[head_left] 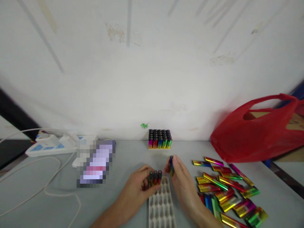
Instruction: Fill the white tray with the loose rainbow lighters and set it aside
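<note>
Below the middle of the view lies a pale tray (161, 202) with rows of small hollows. At its far end stand three black-topped lighters (155, 177), with the fingers of my left hand (137, 186) wrapped round them. To the right of the tray, my right hand (184, 185) holds one upright lighter (171, 165) between thumb and fingers, its body blue and green. The lower ends of the three lighters are partly hidden by my left thumb.
Against the wall stands a full block of lighters (160, 139). Several shiny lighters (228, 180) lie loose at the right, before a red bag (249, 133). At the left are a phone (97, 164), a power strip (52, 145) and white cables.
</note>
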The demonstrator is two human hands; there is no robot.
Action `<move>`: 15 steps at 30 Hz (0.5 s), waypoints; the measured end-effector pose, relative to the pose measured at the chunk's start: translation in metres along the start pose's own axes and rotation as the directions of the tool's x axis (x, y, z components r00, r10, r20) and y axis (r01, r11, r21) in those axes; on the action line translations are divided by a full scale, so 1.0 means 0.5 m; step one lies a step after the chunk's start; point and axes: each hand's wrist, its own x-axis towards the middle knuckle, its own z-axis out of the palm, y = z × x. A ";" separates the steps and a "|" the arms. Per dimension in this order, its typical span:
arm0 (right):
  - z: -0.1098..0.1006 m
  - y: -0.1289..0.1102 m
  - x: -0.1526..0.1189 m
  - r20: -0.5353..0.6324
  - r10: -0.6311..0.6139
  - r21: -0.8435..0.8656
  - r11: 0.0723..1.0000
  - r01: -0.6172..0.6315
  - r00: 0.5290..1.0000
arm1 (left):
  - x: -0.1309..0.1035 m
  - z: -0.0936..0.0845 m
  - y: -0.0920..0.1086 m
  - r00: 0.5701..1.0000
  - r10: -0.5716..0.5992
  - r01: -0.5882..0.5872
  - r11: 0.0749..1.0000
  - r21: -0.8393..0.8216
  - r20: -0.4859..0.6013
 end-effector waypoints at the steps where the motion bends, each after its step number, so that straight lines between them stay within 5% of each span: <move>1: 0.001 0.001 -0.002 -0.003 0.007 -0.001 1.000 -0.007 1.000 | 0.000 0.000 0.000 1.000 -0.003 0.003 1.000 -0.002 0.002; 8: 0.004 0.003 -0.005 0.122 0.042 0.042 0.998 -0.048 0.992 | -0.003 0.002 -0.004 1.000 0.008 -0.008 1.000 -0.016 -0.005; 15: -0.006 -0.005 0.004 0.166 0.018 -0.178 0.984 0.012 0.986 | 0.001 0.003 -0.011 1.000 0.008 -0.008 1.000 -0.020 -0.011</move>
